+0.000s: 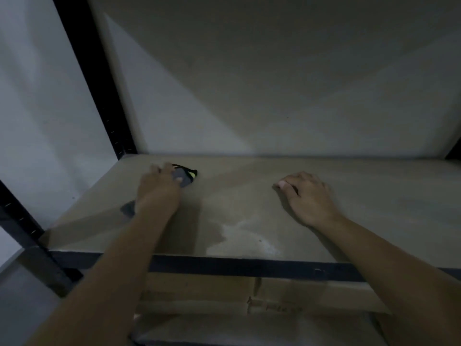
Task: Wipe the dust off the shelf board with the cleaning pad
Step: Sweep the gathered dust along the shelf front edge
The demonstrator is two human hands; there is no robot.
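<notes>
The shelf board (249,196) is a dull beige panel in a black metal rack, with a pale smeared patch near its front edge. My left hand (157,191) reaches to the board's back left and presses down on a dark grey cleaning pad (185,177) with a black and yellow edge, its fingers wrapped over the pad. A grey corner of the pad also shows under my wrist. My right hand (309,196) rests flat on the board to the right, fingers loosely curled, holding nothing.
A black upright post (99,78) stands at the back left and another (22,221) at the front left. The black front rail (249,267) runs under my forearms. A cardboard box (224,295) sits on the level below. A pale wall is behind.
</notes>
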